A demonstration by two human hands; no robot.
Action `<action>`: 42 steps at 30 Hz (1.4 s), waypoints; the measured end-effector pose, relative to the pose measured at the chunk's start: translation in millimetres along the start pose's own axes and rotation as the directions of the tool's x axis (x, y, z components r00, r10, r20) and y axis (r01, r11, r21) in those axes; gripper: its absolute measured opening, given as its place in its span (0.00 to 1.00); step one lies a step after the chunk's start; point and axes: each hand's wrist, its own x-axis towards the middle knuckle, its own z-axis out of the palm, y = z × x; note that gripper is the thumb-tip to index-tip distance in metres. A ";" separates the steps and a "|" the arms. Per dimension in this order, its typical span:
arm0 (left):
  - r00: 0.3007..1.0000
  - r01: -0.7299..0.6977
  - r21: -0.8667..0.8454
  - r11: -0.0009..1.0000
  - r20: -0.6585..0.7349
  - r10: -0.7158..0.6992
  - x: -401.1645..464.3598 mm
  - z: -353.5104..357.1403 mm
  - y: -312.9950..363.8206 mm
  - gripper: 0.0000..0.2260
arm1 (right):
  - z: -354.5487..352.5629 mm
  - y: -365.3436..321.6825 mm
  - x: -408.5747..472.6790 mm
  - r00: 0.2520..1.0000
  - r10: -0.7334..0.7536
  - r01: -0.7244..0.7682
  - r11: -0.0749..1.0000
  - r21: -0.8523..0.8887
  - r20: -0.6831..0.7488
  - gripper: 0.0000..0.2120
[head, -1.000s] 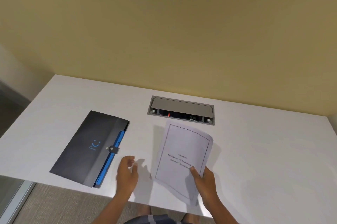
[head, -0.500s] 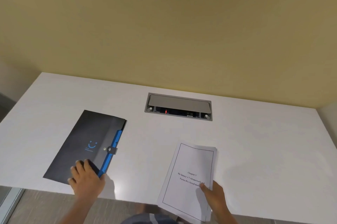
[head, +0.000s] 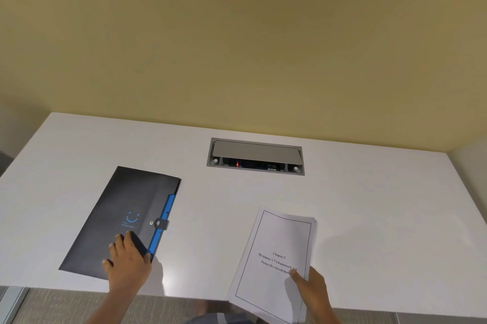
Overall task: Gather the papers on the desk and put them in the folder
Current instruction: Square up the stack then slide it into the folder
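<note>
White table (head: 369, 205): within the last second the left hand (head: 129, 263) moved onto the closed folder (head: 123, 218), fingers spread flat. The right hand (head: 313, 289), fingers pinching the papers (head: 279, 239), has lowered them to the near edge; opening the folder likely follows.

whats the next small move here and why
Probably undo the snap tab with the left hand: the folder lies closed under that hand, while the right hand holds the papers, gathered and ready to go in.
</note>
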 end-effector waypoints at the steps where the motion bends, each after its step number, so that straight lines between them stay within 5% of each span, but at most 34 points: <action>1: 1.000 -0.002 0.001 1.000 0.004 0.002 0.7 -1.0 -0.3 0.38 | 0.0 -0.2 -0.9 1.000 0.002 -0.002 1.000 0.003 -0.001 0.06; 12: 0.990 -0.143 0.042 0.989 -0.004 0.143 -1.4 -22.7 0.8 0.37 | -12.4 -3.5 -4.6 0.998 -0.056 0.056 0.998 0.008 -0.029 0.07; 16: 0.975 -0.202 -0.061 0.978 -0.102 0.195 -0.5 -43.0 8.9 0.28 | -26.4 -15.1 -5.4 0.995 -0.095 0.095 0.995 -0.017 -0.022 0.06; 25: 0.993 -0.113 -0.387 0.915 -0.022 0.113 -42.9 -85.2 74.4 0.26 | -71.1 -64.5 -19.6 0.986 -0.128 0.141 0.983 0.120 -0.110 0.05; 31: 0.975 -0.186 -0.564 0.805 -0.004 0.222 -94.6 -97.3 139.0 0.27 | -114.6 -106.9 -40.9 0.975 -0.150 0.192 0.942 0.274 -0.165 0.02; 42: 0.903 -0.233 -0.687 0.688 0.110 0.416 -154.5 -85.5 231.7 0.26 | -176.6 -191.8 -80.4 0.916 -0.402 0.401 0.912 0.086 -0.001 0.08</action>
